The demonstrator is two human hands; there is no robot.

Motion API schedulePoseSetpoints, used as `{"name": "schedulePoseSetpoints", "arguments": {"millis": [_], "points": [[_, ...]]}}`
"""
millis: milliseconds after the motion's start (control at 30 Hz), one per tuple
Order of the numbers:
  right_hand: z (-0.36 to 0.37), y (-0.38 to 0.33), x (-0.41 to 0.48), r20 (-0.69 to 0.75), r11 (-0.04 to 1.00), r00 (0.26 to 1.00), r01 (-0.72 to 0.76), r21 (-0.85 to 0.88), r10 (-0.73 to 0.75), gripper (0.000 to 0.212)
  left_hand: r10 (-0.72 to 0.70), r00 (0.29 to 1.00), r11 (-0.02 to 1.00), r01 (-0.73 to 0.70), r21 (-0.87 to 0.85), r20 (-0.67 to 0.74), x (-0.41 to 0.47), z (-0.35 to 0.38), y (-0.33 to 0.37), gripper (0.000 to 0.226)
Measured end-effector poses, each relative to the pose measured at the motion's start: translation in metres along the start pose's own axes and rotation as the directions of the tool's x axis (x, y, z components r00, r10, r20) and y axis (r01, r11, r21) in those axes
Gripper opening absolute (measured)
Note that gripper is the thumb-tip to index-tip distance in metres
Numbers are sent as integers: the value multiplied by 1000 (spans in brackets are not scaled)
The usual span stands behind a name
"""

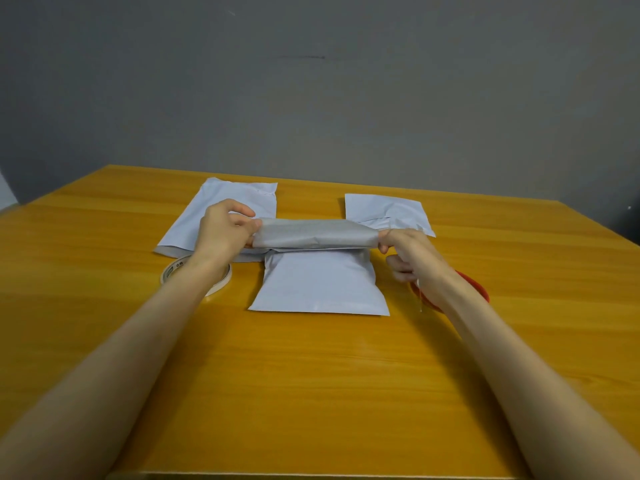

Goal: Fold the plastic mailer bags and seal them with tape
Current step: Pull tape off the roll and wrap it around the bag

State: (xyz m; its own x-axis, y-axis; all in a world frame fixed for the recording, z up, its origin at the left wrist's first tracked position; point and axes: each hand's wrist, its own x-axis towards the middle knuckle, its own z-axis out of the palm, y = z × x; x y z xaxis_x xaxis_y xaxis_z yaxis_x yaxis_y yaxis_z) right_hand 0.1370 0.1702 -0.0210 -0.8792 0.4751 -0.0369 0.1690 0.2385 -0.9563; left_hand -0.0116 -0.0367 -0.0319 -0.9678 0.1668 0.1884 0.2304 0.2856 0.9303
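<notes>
Head view: left grip and right grip pinch opposite ends of the flap of the mailer bag, likely so the fold runs straight; tape roll lies nearby for sealing.

Yellow wooden table, grey wall behind, red round object

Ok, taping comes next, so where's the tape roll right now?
Head view, left side of the table: the tape roll lies partly under the left forearm, just nearer than the flat mailer bag on the left.

White mailer; yellow wood-grain table; grey wall.
</notes>
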Motion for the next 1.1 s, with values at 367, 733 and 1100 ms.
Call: {"name": "schedulePoseSetpoints", "arguments": {"millis": [367, 733, 1100], "points": [[12, 0, 0, -144, 986, 978, 161, 52, -152, 14, 287, 956, 942, -272, 196, -56, -8, 4, -2, 7], [19, 8, 9, -251, 1000, 968, 20, 15, -16, 35, 332, 941, 902, -298, 313, -61, -13, 13, -8, 12], [18, 15, 14, -266, 996, 962, 44, -83, -65, 53, 253, 967, 906, -228, 357, -23, -12, 12, -9, 18]]}}
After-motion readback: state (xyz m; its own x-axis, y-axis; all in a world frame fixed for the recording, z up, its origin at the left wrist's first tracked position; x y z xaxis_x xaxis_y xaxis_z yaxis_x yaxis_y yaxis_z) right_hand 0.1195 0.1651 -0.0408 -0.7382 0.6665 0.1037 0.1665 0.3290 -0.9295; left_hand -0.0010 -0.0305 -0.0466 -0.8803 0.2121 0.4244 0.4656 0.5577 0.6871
